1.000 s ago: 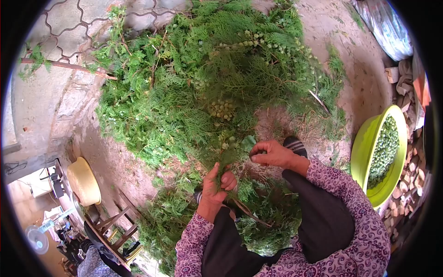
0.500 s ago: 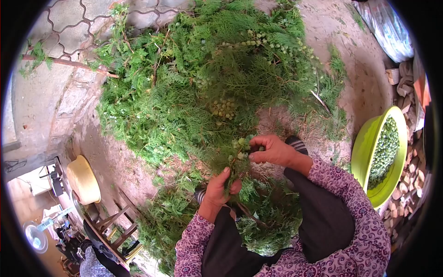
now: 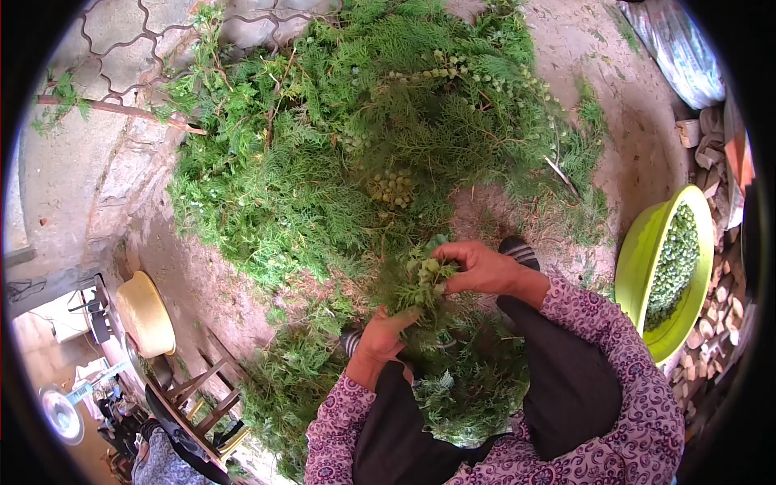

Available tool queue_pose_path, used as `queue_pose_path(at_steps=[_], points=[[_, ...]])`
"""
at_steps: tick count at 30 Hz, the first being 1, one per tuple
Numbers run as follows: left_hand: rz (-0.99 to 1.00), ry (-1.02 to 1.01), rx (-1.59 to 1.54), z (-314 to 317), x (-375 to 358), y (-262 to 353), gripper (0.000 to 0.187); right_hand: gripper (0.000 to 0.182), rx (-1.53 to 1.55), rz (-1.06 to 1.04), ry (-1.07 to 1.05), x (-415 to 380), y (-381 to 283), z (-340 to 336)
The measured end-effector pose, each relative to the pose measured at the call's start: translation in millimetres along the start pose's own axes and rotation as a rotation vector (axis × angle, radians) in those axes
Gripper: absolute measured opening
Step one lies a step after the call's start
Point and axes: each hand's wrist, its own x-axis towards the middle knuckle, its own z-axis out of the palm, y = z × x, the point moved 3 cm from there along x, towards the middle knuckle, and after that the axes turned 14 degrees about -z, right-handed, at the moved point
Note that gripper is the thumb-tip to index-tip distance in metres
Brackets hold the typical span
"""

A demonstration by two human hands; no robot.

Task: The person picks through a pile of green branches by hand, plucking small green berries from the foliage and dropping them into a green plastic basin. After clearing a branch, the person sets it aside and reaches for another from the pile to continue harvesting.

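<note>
My left hand (image 3: 383, 335) is closed round the lower part of a green sprig (image 3: 419, 283) with pale cones. At the sprig's upper right side, my right hand (image 3: 483, 268) pinches at the cones with thumb and forefinger. Beyond both hands spreads a large heap of leafy branches (image 3: 283, 186), with a cluster of pale cones (image 3: 392, 187) in it. More green cuttings (image 3: 473, 388) lie between my knees. A lime-green basin (image 3: 629, 271) at the right holds many small green cones (image 3: 677, 263).
A yellow tub (image 3: 145, 315) and a wooden frame (image 3: 214, 396) stand at the left. Part of another person (image 3: 166, 461) shows at the lower left. Chopped firewood (image 3: 711, 339) and a plastic bag (image 3: 675, 52) lie at the right.
The sprig has turned and sits a little higher in my left hand, whose thumb has shifted. My right hand has moved slightly right and down. The other person has shifted slightly.
</note>
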Motion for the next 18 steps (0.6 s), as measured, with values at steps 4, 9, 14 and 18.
queue_pose_path(at_steps=[4, 9, 14, 18], points=[[0.011, 0.077, 0.014, 6, -4, 2, 0.035, 0.022, -0.091, 0.049, -0.070, -4, 4, -6], [0.020, 0.021, -0.073, 3, 2, 1, 0.029, 0.020, -0.304, -0.020, -0.009, -4, -2, -10], [0.134, 0.191, -0.045, 12, -7, 9, 0.025, 0.016, -0.691, -0.031, 0.128, -9, -8, -41], [0.103, 0.185, -0.059, 3, -6, 4, 0.028, 0.023, -0.110, 0.161, 0.213, -13, -10, -42]])
